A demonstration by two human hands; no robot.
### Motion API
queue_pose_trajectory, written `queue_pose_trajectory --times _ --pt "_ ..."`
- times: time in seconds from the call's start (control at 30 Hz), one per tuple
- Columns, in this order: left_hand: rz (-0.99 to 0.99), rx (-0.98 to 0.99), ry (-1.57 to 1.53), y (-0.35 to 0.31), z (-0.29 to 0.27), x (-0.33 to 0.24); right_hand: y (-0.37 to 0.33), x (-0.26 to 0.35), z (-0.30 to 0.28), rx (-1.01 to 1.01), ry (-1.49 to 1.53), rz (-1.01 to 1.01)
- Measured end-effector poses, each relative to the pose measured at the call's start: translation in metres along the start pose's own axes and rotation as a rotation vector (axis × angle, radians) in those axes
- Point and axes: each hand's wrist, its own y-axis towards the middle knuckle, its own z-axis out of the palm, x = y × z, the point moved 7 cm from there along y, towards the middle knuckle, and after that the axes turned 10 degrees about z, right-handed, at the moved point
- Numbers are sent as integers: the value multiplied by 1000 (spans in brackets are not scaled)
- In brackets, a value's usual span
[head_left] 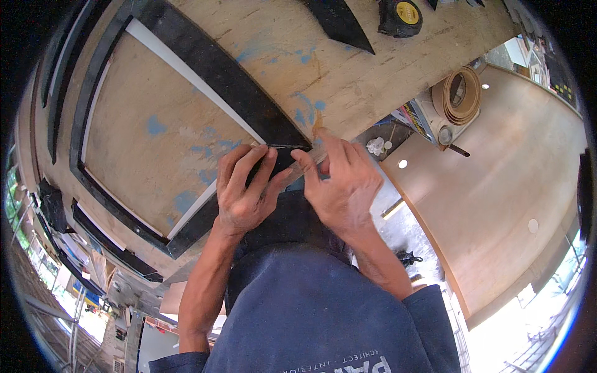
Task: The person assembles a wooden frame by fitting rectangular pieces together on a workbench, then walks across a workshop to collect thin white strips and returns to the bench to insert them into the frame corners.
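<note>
A large black frame (211, 68) with a white inner edge lies flat on the wooden workbench (155, 124). At its near right corner, a thin slanted seam runs between two black pieces. My left hand (242, 186) is closed on the black piece below this seam, bent fingertips at the inner end and thumb toward the bench edge. My right hand (345, 186) grips the outer side of the same corner, its thumb against the black piece and its index finger by the bench edge. Both hands partly hide the near piece and whatever lies under them.
A tape measure (400, 17) and a pointed black strip (342, 28) lie at the far side of the bench. More black strips (62, 81) rest at the left. Rolled brown edging (461, 94) sits to the right, beside a large pale wooden panel (497, 186).
</note>
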Motion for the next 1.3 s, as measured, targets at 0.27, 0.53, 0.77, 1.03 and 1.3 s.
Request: queue_pose_trajectory --times 0.27,0.53,0.77,1.03,1.3 --pt "18 -97 -52 -3 0 4 11 32 15 91 23 -580" --pt "25 -155 -71 -6 -3 5 2 44 24 29 -312 -772" --pt "2 -187 -117 -9 -1 8 -2 36 31 -17 -383 -780" --pt "7 -6 -100 -3 3 7 -52 26 40 101 -236 -719" --pt "-9 -5 -71 -6 6 6 -3 -1 -1 -104 141 -464"
